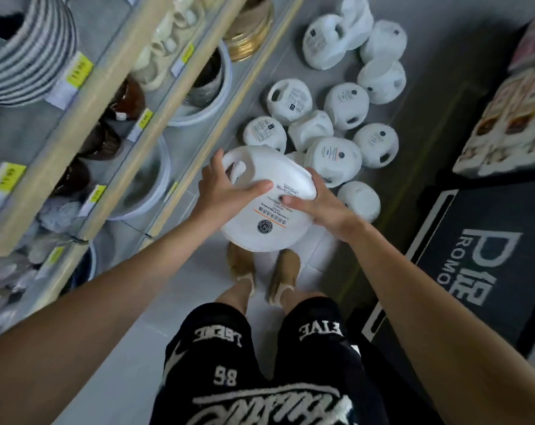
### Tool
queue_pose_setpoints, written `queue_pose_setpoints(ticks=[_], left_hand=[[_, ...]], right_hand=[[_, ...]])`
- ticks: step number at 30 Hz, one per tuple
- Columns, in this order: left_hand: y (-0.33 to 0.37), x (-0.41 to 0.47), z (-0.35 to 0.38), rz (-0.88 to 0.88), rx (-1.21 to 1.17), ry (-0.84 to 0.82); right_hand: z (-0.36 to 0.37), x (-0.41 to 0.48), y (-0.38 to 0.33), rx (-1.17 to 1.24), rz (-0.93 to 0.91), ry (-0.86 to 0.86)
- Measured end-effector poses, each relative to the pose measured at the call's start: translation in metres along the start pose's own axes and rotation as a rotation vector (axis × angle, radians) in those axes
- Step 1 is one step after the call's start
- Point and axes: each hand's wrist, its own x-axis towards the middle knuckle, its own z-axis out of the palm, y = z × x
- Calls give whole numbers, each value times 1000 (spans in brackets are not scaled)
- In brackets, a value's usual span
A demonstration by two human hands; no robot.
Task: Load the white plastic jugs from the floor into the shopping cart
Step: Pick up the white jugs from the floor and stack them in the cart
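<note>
Both bare arms reach forward and down | left hand (226,191) grips jug (266,222), thumb across front | right hand (324,207) clasps opposite side

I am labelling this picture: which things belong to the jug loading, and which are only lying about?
Job in hand: held white jug, gripped by the left hand and right hand; white jugs on the floor. The cart is not in view.

Lying about: bowls on the shelf; striped basket; black promotion mat.

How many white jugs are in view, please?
13: one held jug between left hand and right hand; eight near jugs on the floor, one half hidden behind it; four far jugs beyond. Others may hide.
</note>
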Motion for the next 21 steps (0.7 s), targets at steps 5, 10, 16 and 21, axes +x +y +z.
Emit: queue_pose_setpoints(ticks=[5, 10, 16, 21], left_hand=[[11, -50, -39, 45, -93, 132], [7, -116, -61, -9, -218, 274], [-23, -199, -74, -38, -396, 474], [-65, -269, -96, -100, -531, 595]], right_hand=[[16, -36, -49, -64, -43, -131], [39, -77, -74, -221, -201, -222], [85, -124, -90, -464, -330, -300], [144, -164, -90, -601, -382, -408]])
